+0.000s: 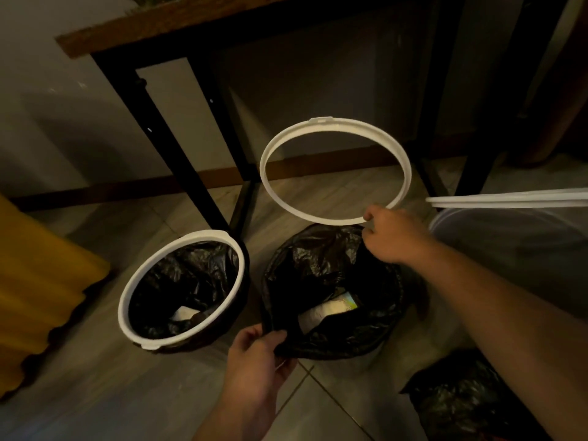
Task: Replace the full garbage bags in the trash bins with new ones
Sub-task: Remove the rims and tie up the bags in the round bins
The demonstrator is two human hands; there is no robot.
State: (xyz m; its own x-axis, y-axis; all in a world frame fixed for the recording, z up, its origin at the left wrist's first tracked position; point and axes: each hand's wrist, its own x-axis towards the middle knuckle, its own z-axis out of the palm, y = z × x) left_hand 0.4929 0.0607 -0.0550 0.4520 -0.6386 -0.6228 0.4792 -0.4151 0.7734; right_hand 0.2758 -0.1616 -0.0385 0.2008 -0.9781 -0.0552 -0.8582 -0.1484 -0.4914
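Note:
Two round trash bins stand on the tiled floor. The left bin (183,291) has a white rim ring clamped over its black bag. The middle bin (331,294) has a loose black garbage bag (321,259) with white litter inside. My right hand (391,233) pinches a detached white rim ring (270,176) and holds it raised above the middle bin. My left hand (257,354) grips the near edge of that bag.
A dark-legged wooden table (178,20) stands behind the bins against the wall. A white bin and ring (509,198) are at the right edge. A black bag (461,399) lies at the lower right. Yellow fabric (41,281) sits at the left.

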